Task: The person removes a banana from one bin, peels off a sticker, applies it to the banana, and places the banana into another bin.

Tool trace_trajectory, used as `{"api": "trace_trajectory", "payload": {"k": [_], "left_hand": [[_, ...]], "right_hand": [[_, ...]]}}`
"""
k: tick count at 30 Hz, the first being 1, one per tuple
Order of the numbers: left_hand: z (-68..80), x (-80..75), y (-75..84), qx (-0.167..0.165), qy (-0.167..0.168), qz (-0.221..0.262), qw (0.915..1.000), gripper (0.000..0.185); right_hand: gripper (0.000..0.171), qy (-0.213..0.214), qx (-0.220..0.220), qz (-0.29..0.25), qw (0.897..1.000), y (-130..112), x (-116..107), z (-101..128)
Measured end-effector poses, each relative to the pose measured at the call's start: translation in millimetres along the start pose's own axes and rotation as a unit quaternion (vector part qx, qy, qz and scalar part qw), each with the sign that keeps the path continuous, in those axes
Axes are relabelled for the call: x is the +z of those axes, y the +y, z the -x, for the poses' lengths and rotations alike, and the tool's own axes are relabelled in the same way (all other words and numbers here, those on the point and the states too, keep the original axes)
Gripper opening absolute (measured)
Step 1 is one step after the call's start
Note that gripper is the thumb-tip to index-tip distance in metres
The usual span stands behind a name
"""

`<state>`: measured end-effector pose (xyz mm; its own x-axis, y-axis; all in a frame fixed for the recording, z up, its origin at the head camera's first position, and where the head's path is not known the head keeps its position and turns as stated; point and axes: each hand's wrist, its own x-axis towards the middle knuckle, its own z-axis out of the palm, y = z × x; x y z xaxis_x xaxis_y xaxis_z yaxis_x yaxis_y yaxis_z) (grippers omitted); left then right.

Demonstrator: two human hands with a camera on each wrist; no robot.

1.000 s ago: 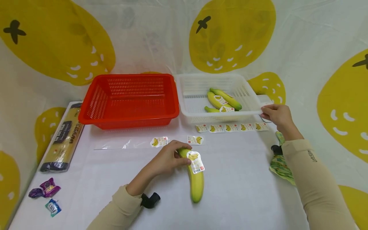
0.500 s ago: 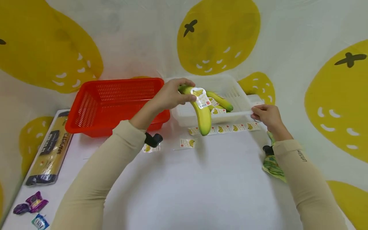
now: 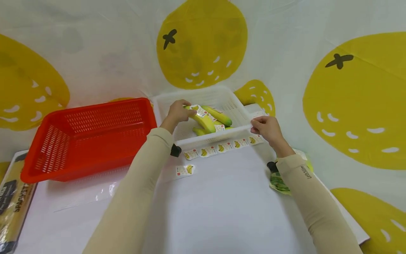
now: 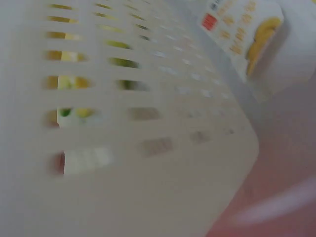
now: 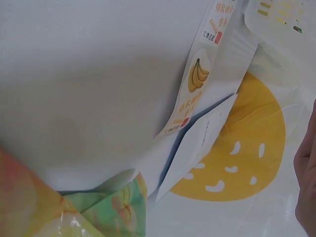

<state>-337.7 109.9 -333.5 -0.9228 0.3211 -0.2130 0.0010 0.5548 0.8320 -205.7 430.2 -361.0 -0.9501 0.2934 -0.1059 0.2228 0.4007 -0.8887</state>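
Your left hand (image 3: 177,112) is inside the white basket (image 3: 234,104), fingers curled round the far-left end of a banana (image 3: 203,120); the banana runs from the hand toward the near right, low in the basket, a banana sticker (image 3: 201,110) on its upper side; it lies against the other bananas (image 3: 219,116) already in there, though how many you can't count from the head view.

Your right hand (image 3: 267,127) pinches the basket's near-right corner rim, thumb on top, fingers curled under; well right of the banana, with the basket wall between.

A strip of banana stickers (image 3: 223,147) lies on the table just in front of the basket's near wall; one loose sticker (image 3: 185,170) sits nearer you, left of the strip, on clear backing film (image 3: 95,192).

Red basket (image 3: 85,135) sits left of the white one, their sides nearly touching; a spaghetti pack (image 3: 12,203) is at the far left table edge; a green printed wrapper (image 3: 279,181) is partly under your right forearm.

Left wrist view is blurred: only the slotted white basket wall (image 4: 148,123), yellow-green showing through the slots, and one sticker (image 4: 244,37); right wrist view shows the sticker strip's end (image 5: 195,79) and the wrapper (image 5: 98,212) on the table.
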Motion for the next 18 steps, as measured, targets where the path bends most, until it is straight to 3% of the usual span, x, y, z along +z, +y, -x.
{"api": "trace_trajectory", "payload": {"k": [3,7,12,18], "left_hand": [[-6.7,6.1,-13.0,-0.015,0.002,-0.026,0.9995,0.054],[-14.5,11.0,-18.3,-0.024,0.016,-0.034,0.9990,0.053],[-19.6,13.9,-18.4,-0.031,0.016,-0.006,0.9994,0.053],[-22.6,17.7,-24.7,-0.070,0.012,0.038,0.9967,0.054]], "right_hand": [[0.043,-0.002,-0.004,-0.009,1.000,2.9,5.3,-0.3],[0.042,0.000,-0.018,-0.012,1.000,2.4,3.3,-1.1],[0.042,0.003,-0.026,-0.014,1.000,2.9,-1.4,-1.4],[0.046,0.001,-0.011,-0.038,0.999,15.1,0.2,-5.9]]}}
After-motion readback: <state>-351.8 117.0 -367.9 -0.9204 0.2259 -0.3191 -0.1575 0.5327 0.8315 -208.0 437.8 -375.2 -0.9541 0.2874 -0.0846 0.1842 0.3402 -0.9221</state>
